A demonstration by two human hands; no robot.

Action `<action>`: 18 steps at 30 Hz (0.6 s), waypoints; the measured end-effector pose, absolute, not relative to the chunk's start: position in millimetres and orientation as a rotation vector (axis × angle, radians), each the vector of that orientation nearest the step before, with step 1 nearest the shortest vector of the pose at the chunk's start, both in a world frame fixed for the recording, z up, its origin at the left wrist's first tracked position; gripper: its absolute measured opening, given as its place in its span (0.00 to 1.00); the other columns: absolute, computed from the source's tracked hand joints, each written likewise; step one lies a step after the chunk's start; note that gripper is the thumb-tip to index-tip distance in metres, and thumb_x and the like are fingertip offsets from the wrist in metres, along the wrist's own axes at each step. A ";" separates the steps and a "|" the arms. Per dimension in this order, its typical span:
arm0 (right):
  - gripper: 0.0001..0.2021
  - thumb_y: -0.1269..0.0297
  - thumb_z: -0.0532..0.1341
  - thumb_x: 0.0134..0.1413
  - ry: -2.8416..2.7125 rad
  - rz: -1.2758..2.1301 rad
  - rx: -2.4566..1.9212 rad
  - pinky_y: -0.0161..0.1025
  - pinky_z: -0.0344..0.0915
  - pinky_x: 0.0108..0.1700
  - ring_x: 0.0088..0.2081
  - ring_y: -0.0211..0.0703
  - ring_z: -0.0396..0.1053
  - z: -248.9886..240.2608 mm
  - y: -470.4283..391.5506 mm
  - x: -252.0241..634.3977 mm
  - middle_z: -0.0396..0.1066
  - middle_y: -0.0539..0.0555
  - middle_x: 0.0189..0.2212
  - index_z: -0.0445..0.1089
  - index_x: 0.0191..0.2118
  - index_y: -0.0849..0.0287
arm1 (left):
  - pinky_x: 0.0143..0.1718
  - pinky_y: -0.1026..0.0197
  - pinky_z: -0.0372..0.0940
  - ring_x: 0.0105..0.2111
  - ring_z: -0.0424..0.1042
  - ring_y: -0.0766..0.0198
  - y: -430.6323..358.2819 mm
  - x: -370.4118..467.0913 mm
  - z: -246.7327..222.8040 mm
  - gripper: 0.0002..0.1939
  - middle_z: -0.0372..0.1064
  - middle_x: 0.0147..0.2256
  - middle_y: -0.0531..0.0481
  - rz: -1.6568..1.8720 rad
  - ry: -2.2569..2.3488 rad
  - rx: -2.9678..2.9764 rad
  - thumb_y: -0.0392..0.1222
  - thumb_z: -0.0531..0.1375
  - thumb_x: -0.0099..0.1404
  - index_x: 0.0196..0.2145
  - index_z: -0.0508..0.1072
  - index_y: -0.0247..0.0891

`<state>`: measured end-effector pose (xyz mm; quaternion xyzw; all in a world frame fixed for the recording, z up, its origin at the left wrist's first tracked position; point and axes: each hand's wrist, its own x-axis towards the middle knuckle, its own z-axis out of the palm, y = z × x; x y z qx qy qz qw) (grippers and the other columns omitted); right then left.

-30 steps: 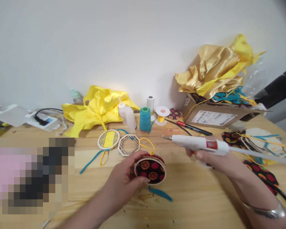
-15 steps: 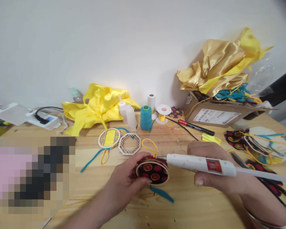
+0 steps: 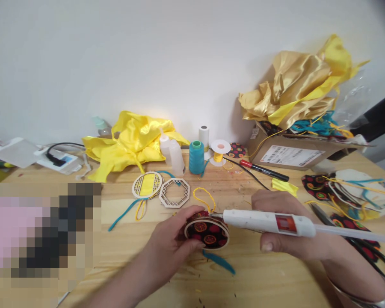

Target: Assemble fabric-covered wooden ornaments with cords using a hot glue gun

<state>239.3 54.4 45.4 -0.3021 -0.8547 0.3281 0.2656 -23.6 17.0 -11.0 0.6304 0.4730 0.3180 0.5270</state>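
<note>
Over the wooden table, the right hand reaches in from the right, fist closed around a white glue gun held level, nozzle touching the top edge of a round fabric-covered ornament. The left hand pinches that ornament's left rim, tilting it on the tabletop, its yellow loop lying behind.

Head-worn view, forward and down

It looks from close above the wooden desk toward the white wall filling the upper frame; both forearms enter from the bottom edge.
</note>
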 end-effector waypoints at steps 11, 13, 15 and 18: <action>0.20 0.53 0.61 0.53 -2.475 0.710 -0.760 0.36 0.46 0.28 0.23 0.35 0.52 47.1 52.7 241.4 0.54 0.45 0.19 0.57 0.20 0.60 | 0.45 0.63 0.67 0.42 0.74 0.63 19.7 -25.5 -12.8 0.25 0.75 0.43 0.56 0.726 1.210 1.780 0.33 0.62 0.57 0.51 0.66 0.49; 0.18 0.55 0.64 0.50 -2.520 0.633 -0.791 0.36 0.46 0.28 0.24 0.35 0.52 46.7 51.0 243.5 0.56 0.46 0.19 0.59 0.21 0.60 | 0.45 0.63 0.66 0.42 0.74 0.63 20.4 -25.0 -13.0 0.25 0.75 0.44 0.56 0.712 1.221 1.789 0.33 0.62 0.57 0.51 0.66 0.49; 0.18 0.54 0.65 0.48 -2.548 0.582 -0.860 0.37 0.46 0.29 0.24 0.36 0.52 46.3 49.0 246.6 0.58 0.46 0.19 0.60 0.21 0.59 | 0.45 0.64 0.66 0.42 0.74 0.63 21.1 -24.4 -12.4 0.25 0.75 0.44 0.56 0.704 1.217 1.790 0.33 0.62 0.57 0.51 0.66 0.50; 0.18 0.50 0.65 0.47 -2.574 0.582 -0.925 0.38 0.47 0.30 0.25 0.38 0.54 46.5 46.7 251.6 0.61 0.47 0.20 0.63 0.22 0.58 | 0.45 0.64 0.66 0.42 0.74 0.64 21.6 -24.0 -10.4 0.25 0.75 0.44 0.58 0.698 1.201 1.806 0.33 0.61 0.58 0.51 0.65 0.51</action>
